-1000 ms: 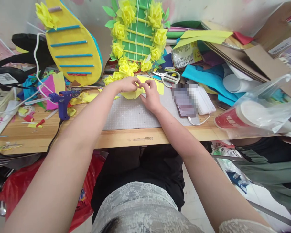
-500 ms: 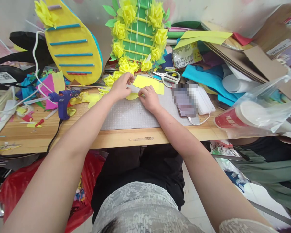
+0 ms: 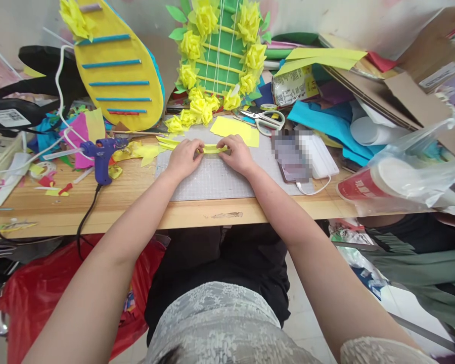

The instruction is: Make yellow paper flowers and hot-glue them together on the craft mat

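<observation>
A narrow yellow paper strip [image 3: 213,148] lies stretched between my two hands over the grey cutting mat [image 3: 212,179]. My left hand [image 3: 184,157] pinches its left end, fingers curled. My right hand [image 3: 236,153] pinches the right end the same way. A flat yellow sheet [image 3: 235,130] lies just beyond on the mat. More yellow strips [image 3: 166,143] lie left of my left hand. Behind stands a green guitar-shaped craft [image 3: 222,55] edged with yellow paper flowers.
A purple glue gun [image 3: 102,154] with its cord stands left on the wooden table [image 3: 129,202]. Scissors [image 3: 263,119], a phone [image 3: 291,156] and a white power bank lie right of the mat. A yellow paddle-shaped craft leans at back left. Paper, cardboard and a bagged cup crowd the right.
My hands came back from the yellow sheet toward me. The folded piece is now a thin strip held out flat between both hands.
</observation>
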Available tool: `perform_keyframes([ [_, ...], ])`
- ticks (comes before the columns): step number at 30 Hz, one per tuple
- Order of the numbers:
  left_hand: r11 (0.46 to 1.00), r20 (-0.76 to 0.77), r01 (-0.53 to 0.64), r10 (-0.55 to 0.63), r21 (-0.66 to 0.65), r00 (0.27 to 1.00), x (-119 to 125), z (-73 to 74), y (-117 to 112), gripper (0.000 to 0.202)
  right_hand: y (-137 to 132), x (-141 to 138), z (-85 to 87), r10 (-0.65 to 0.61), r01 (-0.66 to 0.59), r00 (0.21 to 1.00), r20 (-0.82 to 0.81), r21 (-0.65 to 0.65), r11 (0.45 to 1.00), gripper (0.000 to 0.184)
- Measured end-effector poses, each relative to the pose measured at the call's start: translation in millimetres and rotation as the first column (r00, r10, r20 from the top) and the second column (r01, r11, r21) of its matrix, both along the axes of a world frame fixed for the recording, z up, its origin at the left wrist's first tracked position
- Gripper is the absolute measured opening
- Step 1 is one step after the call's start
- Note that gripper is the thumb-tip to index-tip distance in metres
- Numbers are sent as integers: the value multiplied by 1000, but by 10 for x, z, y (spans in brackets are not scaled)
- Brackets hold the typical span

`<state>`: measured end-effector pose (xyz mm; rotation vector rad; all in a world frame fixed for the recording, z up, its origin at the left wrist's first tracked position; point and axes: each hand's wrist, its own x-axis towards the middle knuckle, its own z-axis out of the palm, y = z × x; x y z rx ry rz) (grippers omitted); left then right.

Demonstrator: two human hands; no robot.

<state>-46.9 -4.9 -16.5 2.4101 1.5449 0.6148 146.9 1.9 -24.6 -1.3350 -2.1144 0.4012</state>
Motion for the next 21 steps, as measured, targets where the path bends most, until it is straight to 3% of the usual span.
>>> perform_keyframes([
  [4,999,24,-50,50,-14,998,10,6,-42,21,-28,6,50,6,-6,1000,1,-88,996,25],
  [10,982,185,-164,178,-89,967,65,-13,-48,16,-12,-29,38,-139,96,980,-142,-274,957,23],
  [16,953,196,-278,298,-123,934,158,-16,-49,16,-33,-111,43,-272,218,950,-155,-297,930,26],
  [21,945,152,-320,326,-66,933,227,-35,-58,14,-42,-140,-3,-286,248,950,-126,-251,936,27],
])
